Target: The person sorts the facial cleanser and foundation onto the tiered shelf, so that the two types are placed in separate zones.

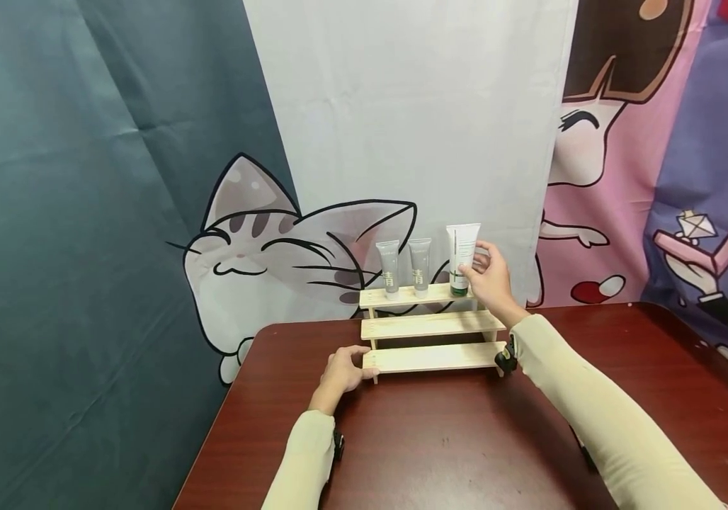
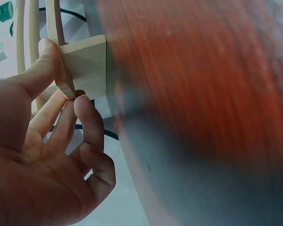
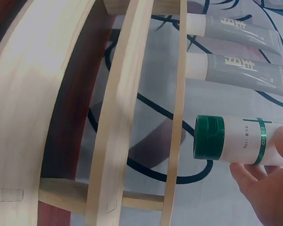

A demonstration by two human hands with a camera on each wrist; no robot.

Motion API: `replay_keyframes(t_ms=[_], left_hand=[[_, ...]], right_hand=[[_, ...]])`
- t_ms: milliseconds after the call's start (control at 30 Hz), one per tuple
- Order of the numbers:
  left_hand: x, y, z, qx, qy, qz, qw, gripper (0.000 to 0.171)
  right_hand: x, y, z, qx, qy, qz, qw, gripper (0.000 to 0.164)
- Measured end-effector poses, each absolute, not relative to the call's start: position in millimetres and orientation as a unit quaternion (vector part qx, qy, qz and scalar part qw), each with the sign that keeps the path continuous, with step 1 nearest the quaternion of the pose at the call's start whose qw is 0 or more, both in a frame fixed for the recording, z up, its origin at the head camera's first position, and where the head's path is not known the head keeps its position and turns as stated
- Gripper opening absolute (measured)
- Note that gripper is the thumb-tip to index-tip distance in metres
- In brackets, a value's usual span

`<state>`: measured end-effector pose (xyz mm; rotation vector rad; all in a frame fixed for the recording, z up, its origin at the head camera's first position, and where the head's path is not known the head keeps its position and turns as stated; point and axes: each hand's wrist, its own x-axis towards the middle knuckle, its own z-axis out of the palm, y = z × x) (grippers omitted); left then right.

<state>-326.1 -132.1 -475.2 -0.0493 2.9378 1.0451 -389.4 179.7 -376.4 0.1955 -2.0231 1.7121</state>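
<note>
My right hand [image 1: 493, 281] grips a white squeeze tube [image 1: 462, 248] with a green cap [image 3: 209, 137]. The tube is upright, cap down, close over the right part of the top step. Two grey squeeze tubes with pale caps, one at the left end [image 1: 389, 268] and one beside it [image 1: 420, 265], stand on that same step. The three-step wooden rack [image 1: 430, 358] has its lowest step at the front. My left hand [image 1: 343, 370] pinches the left end of that lowest step between thumb and fingers, as the left wrist view shows close up.
The rack stands on a reddish-brown table [image 1: 428, 439], near its back edge. Behind the table hangs a cloth backdrop [image 1: 415, 106] with a cartoon cat and other figures.
</note>
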Motion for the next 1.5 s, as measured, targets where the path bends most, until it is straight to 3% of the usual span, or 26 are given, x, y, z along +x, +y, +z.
replay_keyframes(t_ms=[500,1500], left_hand=[[-324,-129,-476,-0.012,0.943,0.331,0.016,0.053],[-327,-130,-477,-0.012,0.943,0.333,0.005,0.053]], right_hand=[[-396,181,-385,0.035,-0.732,0.644,0.219,0.059],[-401,189,-383,0.089,-0.769,0.608,0.177,0.061]])
